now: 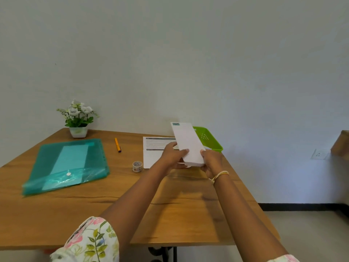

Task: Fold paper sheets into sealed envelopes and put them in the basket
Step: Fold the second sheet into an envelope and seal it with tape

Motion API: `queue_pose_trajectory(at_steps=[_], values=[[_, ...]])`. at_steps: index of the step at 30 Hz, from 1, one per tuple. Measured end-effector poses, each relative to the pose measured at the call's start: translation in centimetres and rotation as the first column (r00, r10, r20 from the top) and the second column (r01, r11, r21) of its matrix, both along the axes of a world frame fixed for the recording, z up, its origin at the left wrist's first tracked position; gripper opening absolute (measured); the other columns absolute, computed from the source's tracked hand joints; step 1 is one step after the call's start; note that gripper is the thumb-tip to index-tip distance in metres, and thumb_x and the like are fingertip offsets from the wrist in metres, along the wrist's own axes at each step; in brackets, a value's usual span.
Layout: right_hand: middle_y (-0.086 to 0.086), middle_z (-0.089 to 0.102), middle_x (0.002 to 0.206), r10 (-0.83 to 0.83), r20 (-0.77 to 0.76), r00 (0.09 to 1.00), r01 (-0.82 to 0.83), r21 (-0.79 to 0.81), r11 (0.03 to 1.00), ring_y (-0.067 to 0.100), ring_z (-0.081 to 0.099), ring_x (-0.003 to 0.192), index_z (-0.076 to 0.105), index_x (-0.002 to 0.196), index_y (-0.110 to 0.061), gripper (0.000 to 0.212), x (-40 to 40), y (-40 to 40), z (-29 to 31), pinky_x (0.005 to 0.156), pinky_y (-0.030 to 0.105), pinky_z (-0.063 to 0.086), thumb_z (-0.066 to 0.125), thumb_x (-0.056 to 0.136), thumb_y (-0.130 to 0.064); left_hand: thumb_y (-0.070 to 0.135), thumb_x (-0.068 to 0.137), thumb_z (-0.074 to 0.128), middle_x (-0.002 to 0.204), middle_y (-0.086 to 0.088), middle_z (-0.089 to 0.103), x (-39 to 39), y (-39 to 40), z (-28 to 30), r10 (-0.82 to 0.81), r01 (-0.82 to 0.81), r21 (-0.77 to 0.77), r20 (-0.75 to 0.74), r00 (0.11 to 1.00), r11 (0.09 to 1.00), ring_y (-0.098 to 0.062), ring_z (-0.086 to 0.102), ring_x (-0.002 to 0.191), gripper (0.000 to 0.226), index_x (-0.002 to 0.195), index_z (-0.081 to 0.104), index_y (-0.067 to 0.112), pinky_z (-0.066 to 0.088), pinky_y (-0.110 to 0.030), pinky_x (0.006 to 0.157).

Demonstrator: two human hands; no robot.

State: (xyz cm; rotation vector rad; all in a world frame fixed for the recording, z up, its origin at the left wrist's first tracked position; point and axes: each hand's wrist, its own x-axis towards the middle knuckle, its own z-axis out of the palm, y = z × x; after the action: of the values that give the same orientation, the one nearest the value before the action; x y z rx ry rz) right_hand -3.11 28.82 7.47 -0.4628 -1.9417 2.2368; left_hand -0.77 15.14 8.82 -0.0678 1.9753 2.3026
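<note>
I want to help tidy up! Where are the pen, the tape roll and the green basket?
pen (pixel 117 145), head view, middle of barrel
tape roll (pixel 137 166), head view, outer side
green basket (pixel 209 138), head view, slotted wall

— What does the room look like?
— A plain pale wall (pixel 188 53) fills most of the view, evenly lit, with no strong shadows.
— And the furniture?
— A wooden table (pixel 56 214) with a warm grain stands against the wall; dark metal legs (pixel 166 252) show under its near edge.
— Anything on the right?
— A wall socket (pixel 319 154) sits low on the wall, and the corner of another wooden piece (pixel 340 144) pokes in at the right edge.
— The floor?
— Light grey floor (pixel 311 233), with a dark skirting strip (pixel 302 206) along the base of the wall.
</note>
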Motion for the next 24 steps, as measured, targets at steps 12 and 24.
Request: queue_pose_trajectory(at_steps=[12,24], values=[[0.026,0.060,0.113,-0.116,0.121,0.986,0.062,0.376,0.924,0.040,0.062,0.091,0.058,0.108,0.005,0.025,-8.0,4.0,2.8,0.048,0.038,0.053,0.057,0.083,0.002,0.026,0.097,0.055,0.141,-0.007,0.049,-3.1,2.5,-0.5,-0.107,0.040,-0.308,-0.201,0.974,0.950,-0.022,0.051,0.124,0.066,0.152,0.020,0.017,0.051,-0.035,0.078],[0.019,0.063,0.105,0.014,0.156,0.988,-0.133,0.793,0.594,0.037,0.060,0.100,0.051,0.090,-0.007,0.006,-10.6,3.6,1.1,0.082,0.039,0.048,0.052,0.087,-0.012,0.030,0.096,0.056,0.141,-0.010,0.048,-4.4,-1.1,-5.0,-0.068,-0.081,-0.484,-0.283,0.957,0.871,-0.022,0.047,0.128,0.056,0.146,0.034,0.022,0.043,-0.027,0.094]])
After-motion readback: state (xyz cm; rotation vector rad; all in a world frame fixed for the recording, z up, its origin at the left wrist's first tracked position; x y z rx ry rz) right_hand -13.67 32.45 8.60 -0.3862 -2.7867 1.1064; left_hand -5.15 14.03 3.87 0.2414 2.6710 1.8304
